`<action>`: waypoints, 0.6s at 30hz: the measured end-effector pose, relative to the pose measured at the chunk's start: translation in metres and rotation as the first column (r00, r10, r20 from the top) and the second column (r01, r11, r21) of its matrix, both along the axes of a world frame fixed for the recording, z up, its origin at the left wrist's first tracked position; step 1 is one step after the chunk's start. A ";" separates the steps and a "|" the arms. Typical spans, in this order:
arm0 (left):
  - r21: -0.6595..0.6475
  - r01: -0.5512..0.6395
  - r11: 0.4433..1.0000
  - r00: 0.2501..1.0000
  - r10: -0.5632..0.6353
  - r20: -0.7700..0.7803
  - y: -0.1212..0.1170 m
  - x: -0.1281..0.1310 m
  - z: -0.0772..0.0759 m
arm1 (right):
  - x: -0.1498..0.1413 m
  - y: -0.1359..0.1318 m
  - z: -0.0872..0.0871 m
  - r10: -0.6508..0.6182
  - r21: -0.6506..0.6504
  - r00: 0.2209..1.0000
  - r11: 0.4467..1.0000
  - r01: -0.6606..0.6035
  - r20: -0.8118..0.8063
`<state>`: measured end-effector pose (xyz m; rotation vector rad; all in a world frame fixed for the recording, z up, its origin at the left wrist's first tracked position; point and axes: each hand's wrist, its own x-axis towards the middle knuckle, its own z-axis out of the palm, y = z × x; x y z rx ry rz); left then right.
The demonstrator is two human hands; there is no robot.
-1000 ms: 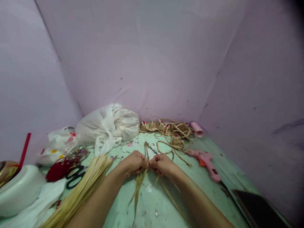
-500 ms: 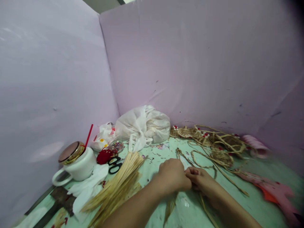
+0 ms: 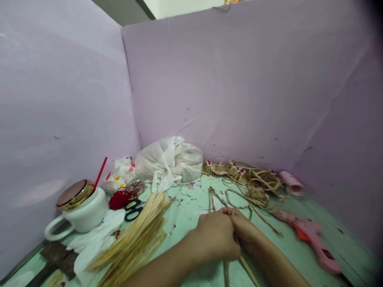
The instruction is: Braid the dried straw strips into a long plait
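My left hand (image 3: 216, 234) is closed and crosses in front of my right hand (image 3: 239, 223); the two touch. Both sets of fingers are bent around a braided straw cord (image 3: 213, 199), which runs up from them onto the table. Loose straw strands (image 3: 245, 268) hang below the hands. My left hand hides the exact pinch point. A bundle of dry straw (image 3: 140, 235) lies left of my left forearm.
Black scissors (image 3: 133, 209), a white mug (image 3: 86, 213) and a hammer (image 3: 56, 257) sit at left. Behind stand a white plastic bag (image 3: 170, 161) and woven straw pieces with beads (image 3: 257, 195). At right lie a pink glue gun (image 3: 314, 237) and a pink thread spool (image 3: 291, 183).
The view has swung left, bringing the whole mug and the hammer into sight. My left hand has turned over and moved across my right hand on the cord.
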<state>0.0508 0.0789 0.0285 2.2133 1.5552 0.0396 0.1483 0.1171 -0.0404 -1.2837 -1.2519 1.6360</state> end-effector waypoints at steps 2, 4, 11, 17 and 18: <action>0.017 -0.064 0.998 0.997 0.063 0.038 0.004 -0.004 0.001 | 0.001 0.001 -0.001 -0.010 0.003 1.000 1.000 0.010 -0.024; 0.097 -0.205 0.974 0.976 0.197 0.089 0.014 -0.010 -0.001 | 0.002 0.001 -0.002 0.006 0.016 1.000 1.000 -0.007 0.008; -0.463 -0.381 0.800 0.640 0.590 0.492 0.045 -0.020 -0.035 | 0.000 0.006 -0.009 0.035 0.121 0.975 0.991 -0.063 0.220; -0.442 -0.255 0.860 0.528 0.506 0.682 0.041 -0.016 -0.065 | -0.007 0.011 -0.031 -0.214 0.426 0.927 0.902 0.068 0.306; -0.392 -0.265 0.881 0.552 0.472 0.688 0.040 -0.015 -0.069 | -0.008 0.011 -0.033 -0.239 0.459 0.920 0.885 0.075 0.310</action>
